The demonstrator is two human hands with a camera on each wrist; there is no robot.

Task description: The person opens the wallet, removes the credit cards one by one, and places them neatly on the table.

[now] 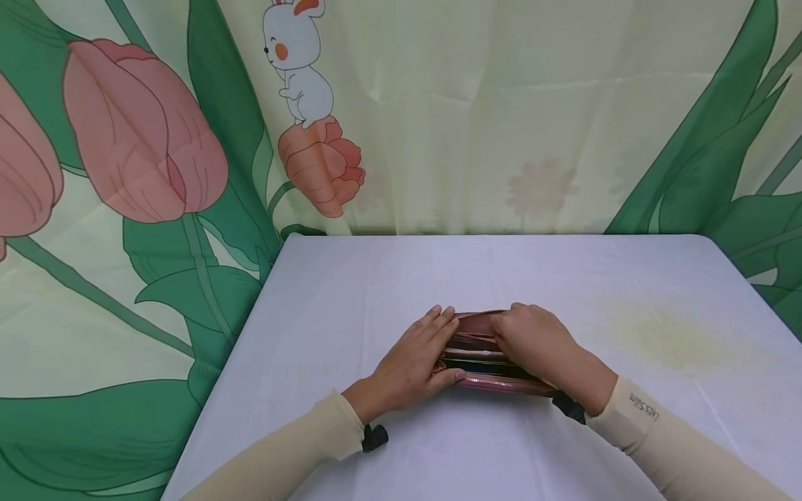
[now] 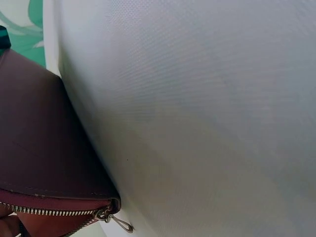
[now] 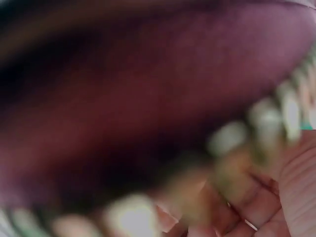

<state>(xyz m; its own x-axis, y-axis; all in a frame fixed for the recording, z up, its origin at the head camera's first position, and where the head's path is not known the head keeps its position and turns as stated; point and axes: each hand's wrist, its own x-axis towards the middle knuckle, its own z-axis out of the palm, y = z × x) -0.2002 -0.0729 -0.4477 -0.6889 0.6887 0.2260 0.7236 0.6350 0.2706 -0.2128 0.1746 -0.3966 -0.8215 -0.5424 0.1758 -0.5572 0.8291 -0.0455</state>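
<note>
A pinkish-brown zip wallet [image 1: 501, 383] lies on the table in the middle of the head view, its mouth spread and several inner compartments showing. My left hand [image 1: 410, 362] holds its left end, thumb on the near edge and fingers over the far edge. At the right end my right hand [image 1: 541, 348] grips the wallet with bent fingers, their tips hidden inside. The left wrist view shows the wallet's dark outer side [image 2: 44, 133], with metal zip teeth and a zip pull [image 2: 122, 224]. Blurred zip teeth and part of a hand [image 3: 301, 182] fill the right wrist view's lower part.
A white cloth covers the table [image 1: 326, 292], with a faint yellowish stain on its right side. Behind it hangs a curtain [image 1: 438, 125] printed with tulips, leaves and a rabbit. Dark wrist devices [image 1: 374, 438] sit at both sleeves' cuffs.
</note>
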